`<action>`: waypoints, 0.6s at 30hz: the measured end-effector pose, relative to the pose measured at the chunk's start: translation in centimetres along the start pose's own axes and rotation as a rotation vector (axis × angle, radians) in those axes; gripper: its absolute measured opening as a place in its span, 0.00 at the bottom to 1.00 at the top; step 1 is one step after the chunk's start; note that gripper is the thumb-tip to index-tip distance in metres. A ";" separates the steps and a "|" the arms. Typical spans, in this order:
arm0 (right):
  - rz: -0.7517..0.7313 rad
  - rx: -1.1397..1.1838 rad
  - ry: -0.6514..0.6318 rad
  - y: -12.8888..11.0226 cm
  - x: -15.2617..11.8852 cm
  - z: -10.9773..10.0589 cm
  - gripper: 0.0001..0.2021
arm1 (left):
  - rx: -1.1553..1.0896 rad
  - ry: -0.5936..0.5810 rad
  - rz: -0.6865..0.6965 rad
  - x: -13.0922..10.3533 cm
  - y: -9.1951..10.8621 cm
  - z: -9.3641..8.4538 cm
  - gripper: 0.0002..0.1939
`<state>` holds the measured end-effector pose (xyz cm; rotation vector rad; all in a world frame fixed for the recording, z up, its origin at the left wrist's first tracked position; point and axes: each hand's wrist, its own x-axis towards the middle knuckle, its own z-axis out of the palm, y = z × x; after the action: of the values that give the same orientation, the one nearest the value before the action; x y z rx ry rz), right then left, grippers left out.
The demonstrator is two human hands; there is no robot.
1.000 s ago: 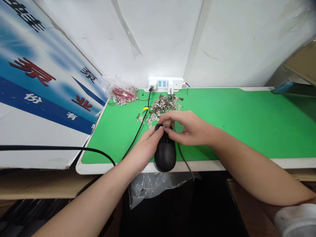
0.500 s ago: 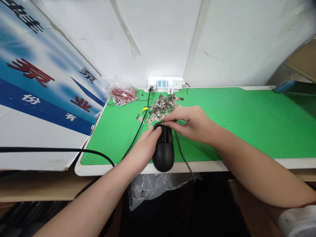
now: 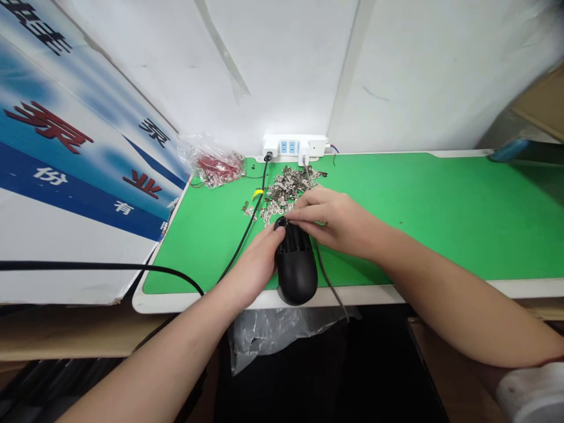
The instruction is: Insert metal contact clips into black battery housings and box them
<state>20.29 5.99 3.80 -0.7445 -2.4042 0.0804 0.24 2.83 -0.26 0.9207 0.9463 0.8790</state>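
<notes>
A black rounded plastic housing (image 3: 297, 276), with an open compartment at its far end, is gripped along its left side by my left hand (image 3: 263, 249). The left thumb lies on the compartment's edge. My right hand (image 3: 328, 217) pinches at that far end, thumb and forefinger together. A small metal piece seems to be between those fingertips, but they mostly hide it. Just beyond the hands lies a heap of small silvery metal contact pieces (image 3: 286, 185) on the green mat (image 3: 440, 217).
At the back stands a white power strip (image 3: 317, 144) with plugs in it. A clear bag of red parts (image 3: 218, 169) lies left of the heap. A black cable (image 3: 240, 249) crosses the mat. A large printed box (image 3: 88, 176) borders the left side.
The near end of the black housing has swung slightly to the right. My right fingertips have shifted a little left and stay at its far end.
</notes>
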 end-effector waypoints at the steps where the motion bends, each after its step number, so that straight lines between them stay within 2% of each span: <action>1: 0.003 0.000 -0.010 -0.1 0.0 0.0 0.13 | 0.015 -0.004 0.013 0.0 -0.1 -0.1 0.16; 5: 0.016 -0.006 -0.027 -0.3 0.1 0.0 0.15 | 0.045 -0.017 0.027 0.2 -0.3 -0.4 0.16; 11: 0.031 0.004 0.050 -0.3 0.2 -0.1 0.14 | 0.028 0.038 0.001 0.1 -0.2 -0.1 0.14; 18: 0.055 0.023 0.011 -0.4 0.2 -0.3 0.13 | 0.014 0.030 -0.003 0.0 0.2 0.3 0.13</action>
<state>20.16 5.67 4.25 -0.7980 -2.3693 0.1259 0.44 2.82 0.04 0.9202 0.9807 0.8869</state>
